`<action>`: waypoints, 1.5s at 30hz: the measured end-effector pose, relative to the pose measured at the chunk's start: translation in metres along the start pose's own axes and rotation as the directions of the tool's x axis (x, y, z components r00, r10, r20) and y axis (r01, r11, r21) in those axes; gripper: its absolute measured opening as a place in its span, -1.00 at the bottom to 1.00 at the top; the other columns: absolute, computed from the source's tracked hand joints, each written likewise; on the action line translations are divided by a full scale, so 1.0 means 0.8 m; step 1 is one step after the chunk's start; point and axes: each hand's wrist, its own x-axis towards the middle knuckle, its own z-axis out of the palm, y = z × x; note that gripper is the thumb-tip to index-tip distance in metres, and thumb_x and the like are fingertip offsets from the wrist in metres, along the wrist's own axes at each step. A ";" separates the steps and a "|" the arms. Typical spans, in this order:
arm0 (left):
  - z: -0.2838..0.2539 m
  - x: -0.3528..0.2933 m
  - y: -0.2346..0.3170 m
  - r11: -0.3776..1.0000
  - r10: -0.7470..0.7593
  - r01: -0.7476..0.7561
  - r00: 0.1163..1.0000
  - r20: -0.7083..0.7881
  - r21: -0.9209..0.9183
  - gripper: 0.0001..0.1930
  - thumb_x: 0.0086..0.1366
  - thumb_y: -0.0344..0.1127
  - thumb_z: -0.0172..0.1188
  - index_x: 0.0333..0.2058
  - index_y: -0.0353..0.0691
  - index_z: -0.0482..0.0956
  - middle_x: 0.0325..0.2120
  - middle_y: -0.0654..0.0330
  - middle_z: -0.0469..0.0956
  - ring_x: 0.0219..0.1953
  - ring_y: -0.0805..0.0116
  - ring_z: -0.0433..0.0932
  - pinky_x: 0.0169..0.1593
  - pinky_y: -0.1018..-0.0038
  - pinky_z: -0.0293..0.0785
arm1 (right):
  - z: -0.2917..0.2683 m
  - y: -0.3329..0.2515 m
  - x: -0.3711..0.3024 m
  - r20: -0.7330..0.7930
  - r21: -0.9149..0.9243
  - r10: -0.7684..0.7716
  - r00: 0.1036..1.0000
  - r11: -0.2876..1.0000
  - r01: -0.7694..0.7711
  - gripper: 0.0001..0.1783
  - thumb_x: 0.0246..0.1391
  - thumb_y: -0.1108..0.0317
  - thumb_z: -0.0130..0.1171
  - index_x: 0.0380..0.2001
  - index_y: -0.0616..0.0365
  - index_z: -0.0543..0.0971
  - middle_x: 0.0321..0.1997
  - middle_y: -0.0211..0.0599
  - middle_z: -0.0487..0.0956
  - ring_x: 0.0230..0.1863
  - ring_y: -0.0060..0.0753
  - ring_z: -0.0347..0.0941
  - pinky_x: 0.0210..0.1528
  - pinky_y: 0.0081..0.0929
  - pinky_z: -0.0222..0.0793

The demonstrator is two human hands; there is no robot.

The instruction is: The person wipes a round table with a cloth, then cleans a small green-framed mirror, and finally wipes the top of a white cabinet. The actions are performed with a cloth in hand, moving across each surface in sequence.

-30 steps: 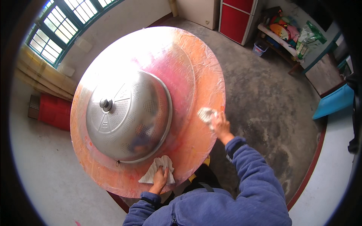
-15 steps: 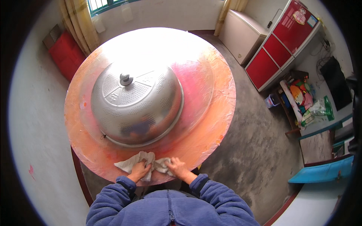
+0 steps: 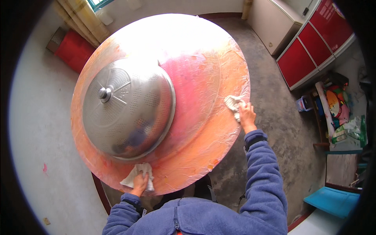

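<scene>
A round table (image 3: 196,156) with a glossy orange and pink plastic cover fills the middle of the view. My left hand (image 3: 140,184) presses a white cloth (image 3: 141,169) onto the table's near edge, fingers bent over it. Stretched out to the right edge, my right hand (image 3: 247,116) grips a second whitish cloth (image 3: 233,103) against the cover. On the left half of the table sits a large perforated metal dome cover (image 3: 133,113) with a round knob (image 3: 104,94). Neither hand touches the dome.
A red-fronted fridge (image 3: 299,58) and a pale chest freezer (image 3: 270,25) stand far right. Nearer on the right are a low shelf with colourful bundles (image 3: 338,103) and a blue panel (image 3: 333,200). A red box (image 3: 74,51) leans by the curtain (image 3: 84,21) at far left.
My right hand has moved away from the left one, outward and forward to the table's right edge with its cloth. The left hand stays at the near edge. The dome's knob now appears further left.
</scene>
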 end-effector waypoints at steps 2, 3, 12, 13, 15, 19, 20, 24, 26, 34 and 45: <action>0.020 -0.004 0.047 0.982 0.056 -0.050 0.998 0.031 -0.183 -0.56 0.29 0.04 0.05 -0.14 -0.25 0.53 -0.46 -0.26 0.57 -0.35 -0.29 0.56 -0.27 -0.02 0.45 | -0.001 0.009 0.007 -0.003 0.044 0.027 1.000 0.999 -0.027 -0.74 0.20 0.18 0.03 -0.10 -0.10 0.58 -0.17 -0.25 0.42 -0.12 -0.14 0.43 -0.26 -0.17 0.50; 0.028 -0.006 0.070 0.965 0.103 -0.089 0.994 0.043 -0.248 -0.59 0.29 0.04 0.05 -0.16 -0.21 0.54 -0.46 -0.25 0.56 -0.36 -0.29 0.55 -0.29 -0.03 0.44 | -0.004 0.010 0.003 -0.026 0.065 0.057 0.998 0.996 -0.056 -0.73 0.21 0.16 0.02 -0.09 -0.09 0.58 -0.17 -0.24 0.42 -0.11 -0.14 0.43 -0.26 -0.14 0.49; 0.035 -0.010 0.139 0.940 0.215 -0.192 0.975 0.050 -0.282 -0.61 0.29 0.08 0.06 -0.26 -0.17 0.50 -0.45 -0.23 0.56 -0.33 -0.28 0.55 -0.30 -0.03 0.42 | -0.040 -0.119 -0.208 -0.172 0.224 -0.429 0.887 0.859 0.460 -0.67 -0.11 0.33 0.17 -0.18 0.02 0.54 -0.25 -0.19 0.52 -0.25 -0.13 0.50 -0.36 -0.25 0.51; 0.035 -0.012 0.137 0.931 0.214 -0.191 0.976 0.042 -0.312 -0.60 0.28 0.10 0.06 -0.23 -0.16 0.52 -0.44 -0.23 0.57 -0.31 -0.27 0.55 -0.28 -0.02 0.43 | -0.045 -0.140 -0.241 -0.088 0.269 -0.517 0.851 0.811 0.520 -0.67 -0.11 0.34 0.17 -0.17 0.01 0.54 -0.25 -0.21 0.53 -0.24 -0.15 0.50 -0.35 -0.27 0.51; 0.037 -0.017 0.137 0.939 0.174 -0.151 0.984 0.047 -0.310 -0.59 0.28 0.12 0.04 -0.25 -0.15 0.52 -0.43 -0.19 0.58 -0.31 -0.25 0.56 -0.27 -0.02 0.43 | -0.053 -0.186 -0.297 0.028 0.322 -0.609 0.793 0.756 0.569 -0.67 -0.09 0.30 0.17 -0.16 -0.03 0.54 -0.25 -0.25 0.52 -0.24 -0.18 0.50 -0.33 -0.30 0.51; 0.041 -0.014 0.139 0.956 0.098 -0.073 0.992 0.074 -0.284 -0.54 0.26 0.17 0.03 -0.21 -0.12 0.55 -0.38 -0.14 0.61 -0.27 -0.20 0.58 -0.22 -0.01 0.46 | -0.055 -0.229 -0.324 0.033 0.489 -0.748 0.663 0.591 0.642 -0.74 0.02 0.26 0.16 -0.16 -0.10 0.54 -0.33 -0.27 0.43 -0.30 -0.20 0.49 -0.46 -0.29 0.49; 0.042 -0.012 0.140 0.959 0.071 -0.052 0.996 0.061 -0.280 -0.53 0.25 0.18 0.03 -0.19 -0.11 0.56 -0.37 -0.14 0.61 -0.26 -0.19 0.58 -0.21 0.00 0.47 | -0.054 -0.224 -0.313 0.037 0.522 -0.761 0.648 0.568 0.636 -0.74 0.03 0.25 0.16 -0.15 -0.12 0.54 -0.35 -0.28 0.42 -0.32 -0.20 0.49 -0.50 -0.28 0.48; 0.049 -0.003 0.153 0.968 0.026 -0.013 0.998 0.050 -0.252 -0.55 0.25 0.15 0.04 -0.27 -0.14 0.58 -0.43 -0.16 0.60 -0.33 -0.18 0.59 -0.26 0.01 0.48 | -0.036 -0.165 -0.211 0.121 0.536 -0.781 0.612 0.571 0.622 -0.66 -0.01 0.32 0.15 -0.09 -0.16 0.51 -0.28 -0.22 0.43 -0.27 -0.13 0.48 -0.43 -0.22 0.51; 0.054 0.000 0.169 0.968 -0.042 0.039 0.999 -0.005 -0.247 -0.58 0.26 0.12 0.05 -0.31 -0.16 0.57 -0.50 -0.15 0.59 -0.39 -0.17 0.59 -0.32 0.03 0.49 | -0.023 -0.119 -0.130 0.037 0.462 -0.764 0.644 0.584 0.667 -0.65 -0.04 0.35 0.15 -0.10 -0.15 0.53 -0.25 -0.19 0.45 -0.26 -0.12 0.47 -0.39 -0.21 0.49; 0.075 0.039 0.290 0.939 -0.204 0.150 0.968 -0.148 -0.310 -0.64 0.26 0.03 0.11 -0.40 -0.20 0.44 -0.62 -0.17 0.52 -0.47 -0.22 0.55 -0.38 -0.02 0.42 | 0.018 0.028 0.204 -0.118 0.164 -0.573 0.811 0.794 0.586 -0.83 0.13 0.28 0.11 -0.19 -0.20 0.58 -0.38 -0.33 0.48 -0.36 -0.22 0.51 -0.50 -0.24 0.47; 0.076 0.044 0.314 0.935 -0.285 0.235 0.944 -0.168 -0.264 -0.61 0.27 0.05 0.07 -0.35 -0.23 0.46 -0.57 -0.20 0.55 -0.43 -0.24 0.56 -0.34 -0.04 0.44 | 0.031 0.031 0.198 -0.007 0.198 -0.400 0.916 0.898 0.394 -0.75 0.13 0.26 0.10 -0.11 -0.10 0.56 -0.20 -0.21 0.43 -0.20 -0.10 0.47 -0.34 -0.16 0.46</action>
